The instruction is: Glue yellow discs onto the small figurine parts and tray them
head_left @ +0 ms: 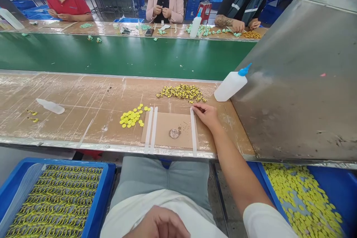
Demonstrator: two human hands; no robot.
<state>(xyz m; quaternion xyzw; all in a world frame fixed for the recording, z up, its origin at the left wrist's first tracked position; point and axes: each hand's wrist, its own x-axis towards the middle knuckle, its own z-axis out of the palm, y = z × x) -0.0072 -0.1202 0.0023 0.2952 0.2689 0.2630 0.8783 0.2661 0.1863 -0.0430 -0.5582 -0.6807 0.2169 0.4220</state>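
Observation:
My right hand (206, 116) rests on the table, thumb and fingertips pinched together at the top end of a white tape strip (193, 130). Whatever those fingers hold is too small to make out. Just beyond them lies a pile of small yellow and black pieces (181, 91). The strip crosses a brown cardboard sheet (164, 126), on which sits a small clear round dish (174, 133). Left of the sheet are scattered yellow discs (131, 118). My left hand (158, 223) is low before my shirt with curled fingers; its inside is hidden.
A white bottle with a blue tip (230, 86) leans by a metal housing (301, 81). Another bottle (50, 106) lies left. Blue trays (110, 186) of yellow parts flank my legs. Beyond the green belt (119, 55), several people work at a bench.

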